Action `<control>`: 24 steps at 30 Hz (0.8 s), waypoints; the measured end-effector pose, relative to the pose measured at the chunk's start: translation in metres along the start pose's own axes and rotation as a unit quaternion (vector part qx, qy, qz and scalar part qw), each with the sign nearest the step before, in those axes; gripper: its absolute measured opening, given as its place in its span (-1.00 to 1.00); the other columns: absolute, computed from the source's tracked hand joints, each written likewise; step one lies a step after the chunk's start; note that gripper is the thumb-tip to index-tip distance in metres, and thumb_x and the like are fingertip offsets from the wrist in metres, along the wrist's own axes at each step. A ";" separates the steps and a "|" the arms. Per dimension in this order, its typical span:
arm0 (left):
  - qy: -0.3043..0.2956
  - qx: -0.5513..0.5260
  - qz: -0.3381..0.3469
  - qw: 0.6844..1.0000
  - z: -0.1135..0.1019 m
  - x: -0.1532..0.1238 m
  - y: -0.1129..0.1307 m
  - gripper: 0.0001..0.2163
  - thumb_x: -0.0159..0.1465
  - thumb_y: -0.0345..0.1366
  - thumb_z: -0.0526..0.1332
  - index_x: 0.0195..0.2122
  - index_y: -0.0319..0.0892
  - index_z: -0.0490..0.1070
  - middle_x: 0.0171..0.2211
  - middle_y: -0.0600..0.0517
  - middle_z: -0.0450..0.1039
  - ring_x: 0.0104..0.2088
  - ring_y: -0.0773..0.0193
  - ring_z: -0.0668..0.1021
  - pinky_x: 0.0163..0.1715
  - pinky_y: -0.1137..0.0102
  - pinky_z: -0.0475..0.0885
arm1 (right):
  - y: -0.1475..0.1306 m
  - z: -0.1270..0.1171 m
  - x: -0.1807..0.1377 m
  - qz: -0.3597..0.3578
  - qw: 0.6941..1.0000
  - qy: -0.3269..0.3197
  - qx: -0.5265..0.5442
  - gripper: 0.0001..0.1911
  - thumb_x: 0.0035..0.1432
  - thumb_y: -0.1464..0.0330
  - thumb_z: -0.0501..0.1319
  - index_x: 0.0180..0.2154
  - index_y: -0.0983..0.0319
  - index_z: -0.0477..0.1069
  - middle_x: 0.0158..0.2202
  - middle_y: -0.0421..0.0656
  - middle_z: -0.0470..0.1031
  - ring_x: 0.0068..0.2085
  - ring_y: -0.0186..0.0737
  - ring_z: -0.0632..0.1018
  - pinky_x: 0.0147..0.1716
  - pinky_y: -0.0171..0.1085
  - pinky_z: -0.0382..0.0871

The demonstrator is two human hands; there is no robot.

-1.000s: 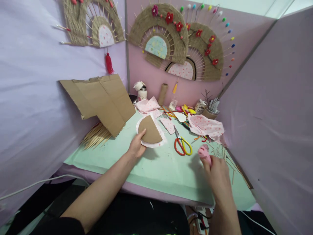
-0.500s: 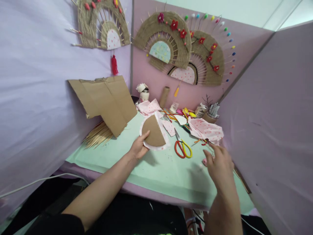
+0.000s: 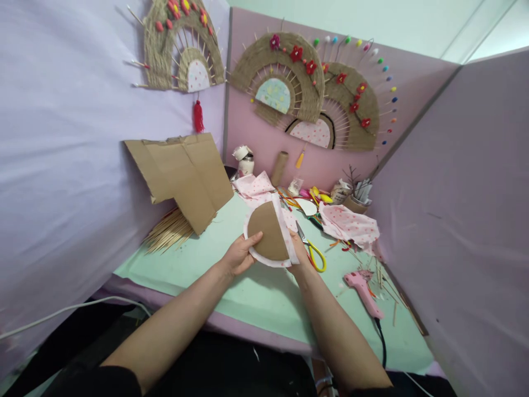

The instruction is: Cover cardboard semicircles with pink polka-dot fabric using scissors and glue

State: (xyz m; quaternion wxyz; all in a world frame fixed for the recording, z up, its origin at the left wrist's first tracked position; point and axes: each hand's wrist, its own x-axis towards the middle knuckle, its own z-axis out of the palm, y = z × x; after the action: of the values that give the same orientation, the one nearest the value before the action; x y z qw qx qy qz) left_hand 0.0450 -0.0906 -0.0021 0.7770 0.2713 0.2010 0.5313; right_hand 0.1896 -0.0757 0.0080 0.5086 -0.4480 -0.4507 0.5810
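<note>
A half-circle of brown cardboard (image 3: 268,230) is raised above the tabletop, with a border of white-and-pink dotted fabric (image 3: 291,249) around it. My left hand (image 3: 241,253) grips its lower left edge, thumb on the cardboard and fingers underneath. At the straight right edge, my right hand (image 3: 299,255) is closed on the fabric border; most of its fingers are hidden behind the piece. Scissors (image 3: 316,257) with red and yellow handles lie just right of that hand, partly covered by it. Farther right, a pink glue gun (image 3: 362,291) rests on the table.
Bent cardboard (image 3: 185,176) stands over a bundle of thin sticks (image 3: 167,234) at left. Pink dotted cloth (image 3: 349,225) and a pot of twigs (image 3: 356,203) are at the back right. The glue gun's black cord (image 3: 382,344) drops over the front edge. Purple walls (image 3: 458,193) enclose the table.
My right hand has moved left from beside the glue gun to the fabric border's right edge. The glue gun now shows fully. The cardboard piece has shifted slightly right and down.
</note>
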 end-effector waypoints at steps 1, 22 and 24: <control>0.003 0.002 0.000 1.000 0.001 0.000 0.000 -0.56 0.13 -0.36 0.30 0.06 -0.21 0.36 -0.04 -0.16 0.49 0.03 0.05 0.49 0.12 0.14 0.30 | 0.000 -0.001 -0.001 0.005 1.000 0.004 0.007 -0.51 -0.19 -0.04 0.30 -0.35 0.22 0.53 -0.54 -0.12 0.55 -0.42 -0.06 0.57 -0.49 -0.18 0.41; 0.050 0.052 0.044 0.996 0.009 -0.001 -0.004 -0.62 0.05 -0.31 0.37 -0.09 -0.24 0.46 -0.13 -0.15 0.54 -0.07 0.04 0.54 0.05 0.14 0.34 | -0.002 -0.008 -0.014 -0.315 0.799 0.093 -0.504 -0.58 0.30 0.17 -0.08 -0.37 0.24 0.42 -0.44 -0.12 0.44 -0.41 -0.26 0.40 -0.38 -0.32 0.17; 0.055 0.055 0.045 0.996 0.008 0.000 -0.005 -0.62 0.05 -0.31 0.37 -0.08 -0.25 0.46 -0.13 -0.15 0.54 -0.07 0.05 0.54 0.05 0.15 0.34 | -0.001 -0.007 -0.014 -0.307 0.783 0.112 -0.529 -0.56 0.29 0.13 -0.08 -0.35 0.25 0.44 -0.44 -0.10 0.45 -0.40 -0.23 0.41 -0.39 -0.30 0.16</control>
State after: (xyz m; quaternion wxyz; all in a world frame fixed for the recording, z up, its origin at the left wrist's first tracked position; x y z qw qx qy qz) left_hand 0.0537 -0.0937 0.0009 0.7236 0.2928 0.2602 0.5684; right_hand 0.1981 -0.0891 0.0080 0.3902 -0.5468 -0.7407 0.0098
